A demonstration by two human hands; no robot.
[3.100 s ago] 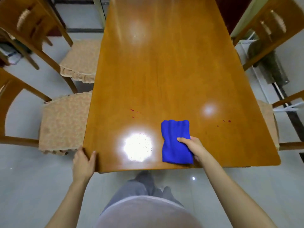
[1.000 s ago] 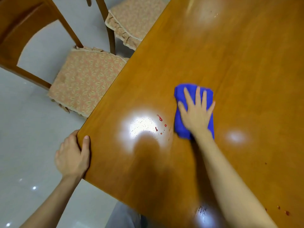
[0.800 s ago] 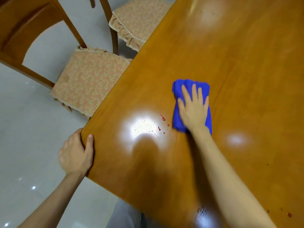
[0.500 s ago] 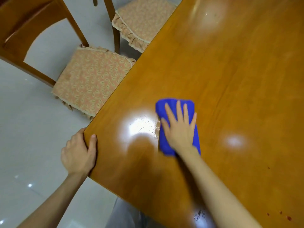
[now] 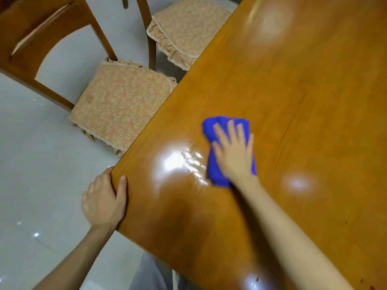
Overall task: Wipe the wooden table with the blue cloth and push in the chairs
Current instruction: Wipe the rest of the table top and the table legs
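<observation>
The blue cloth lies crumpled on the glossy wooden table, a little in from its near left corner. My right hand presses flat on the cloth with its fingers straight and spread. Wet streaks shine on the wood just left of the cloth. My left hand grips the table's near left corner, thumb on top and fingers curled under the edge. Two wooden chairs stand along the left side, the nearer and the farther, both with patterned seat cushions and pulled out from the table.
The nearer chair's wooden back rises at the top left. Pale glossy floor tiles spread to the left. A few small red spots sit on the table near the bottom right.
My right hand swept the cloth left and toward me across the red drops near the glare patch; they are gone and wet streaks remain. My left hand stayed on the corner.
</observation>
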